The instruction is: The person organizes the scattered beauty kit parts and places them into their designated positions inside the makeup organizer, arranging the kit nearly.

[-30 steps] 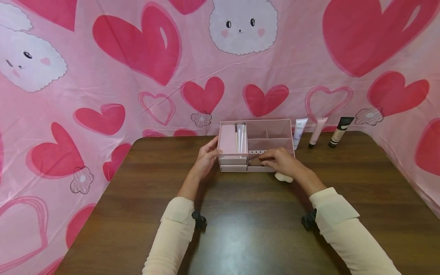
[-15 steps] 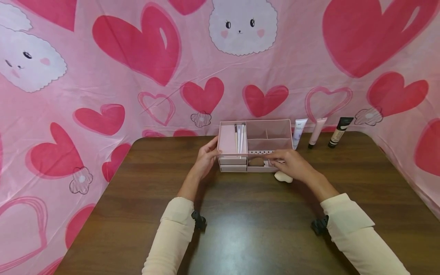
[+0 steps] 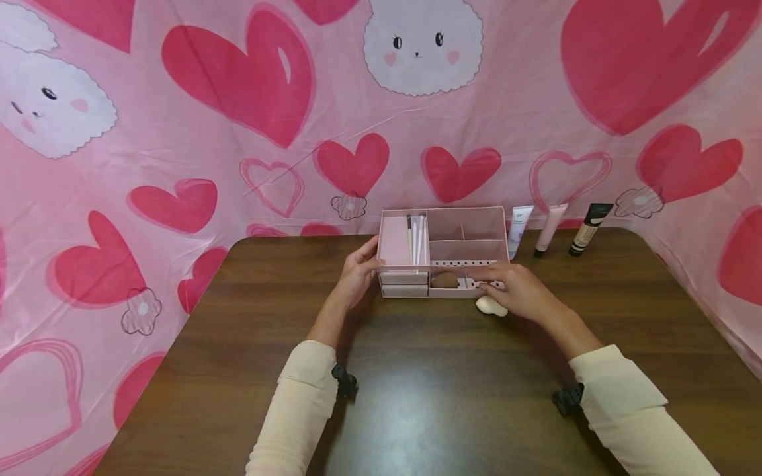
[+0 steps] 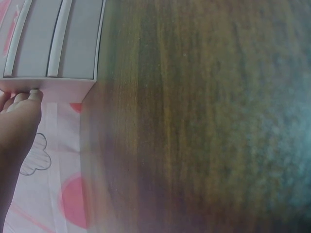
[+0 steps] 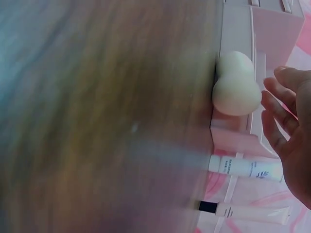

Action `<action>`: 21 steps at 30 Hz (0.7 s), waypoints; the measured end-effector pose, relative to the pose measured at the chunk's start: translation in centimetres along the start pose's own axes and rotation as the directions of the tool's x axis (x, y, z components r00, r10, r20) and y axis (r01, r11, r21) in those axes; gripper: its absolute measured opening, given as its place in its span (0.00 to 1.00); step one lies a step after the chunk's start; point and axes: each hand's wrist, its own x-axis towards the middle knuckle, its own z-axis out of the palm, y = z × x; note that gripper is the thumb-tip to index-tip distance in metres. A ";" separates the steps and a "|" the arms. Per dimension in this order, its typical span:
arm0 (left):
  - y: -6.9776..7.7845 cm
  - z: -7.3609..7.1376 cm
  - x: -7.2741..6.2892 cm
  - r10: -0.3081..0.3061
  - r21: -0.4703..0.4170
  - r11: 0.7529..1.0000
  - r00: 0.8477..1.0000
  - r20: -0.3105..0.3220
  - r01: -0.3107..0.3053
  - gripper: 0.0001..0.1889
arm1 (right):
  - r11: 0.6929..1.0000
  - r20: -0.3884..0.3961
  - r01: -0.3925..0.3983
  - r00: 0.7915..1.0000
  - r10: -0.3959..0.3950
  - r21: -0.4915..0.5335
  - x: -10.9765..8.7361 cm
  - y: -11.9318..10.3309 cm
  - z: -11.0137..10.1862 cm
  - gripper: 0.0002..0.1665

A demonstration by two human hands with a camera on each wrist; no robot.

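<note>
A pink desk organizer (image 3: 467, 250) stands at the back of the table. My left hand (image 3: 355, 277) rests against its left side wall, fingertips pressed to the panel in the left wrist view. My right hand (image 3: 516, 287) is at the front right compartment, fingers slightly bent and nothing between them in the right wrist view. In that compartment lie a brown rounded item (image 3: 443, 280), like a makeup sponge, and a white piece with black spots (image 3: 470, 283), partly hidden by my right fingers. A cream, waisted makeup sponge (image 5: 237, 90) sits on the table just before the organizer, below my right hand.
Several slim makeup brushes (image 3: 415, 239) stand in the organizer's middle slot, above two small drawers (image 3: 404, 284). Right of the organizer stand a white tube (image 3: 519, 230), a pink tube (image 3: 550, 230) and a beige tube with black cap (image 3: 590, 229). A heart-print cloth (image 3: 351, 79) hangs behind the table.
My right hand has drawn rightward along the front compartment, uncovering the brown item and the spotted white piece. My left hand stays against the organizer.
</note>
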 end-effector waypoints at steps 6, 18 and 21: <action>-0.1 0.0 0.0 0.007 0.001 1.000 1.000 0.003 -0.007 0.36 | 1.000 0.023 -0.029 0.999 0.029 -0.005 -0.8 0.5 -0.3 0.18; 0.0 0.2 -0.1 -0.009 0.008 1.000 1.000 -0.014 0.009 0.36 | 0.996 0.070 0.009 0.998 -0.003 -0.084 -2.2 0.3 -0.8 0.13; 0.0 0.2 -0.1 -0.010 0.004 1.000 1.000 -0.020 0.010 0.36 | 0.995 0.079 0.023 0.997 -0.015 -0.102 -2.3 0.2 -0.9 0.14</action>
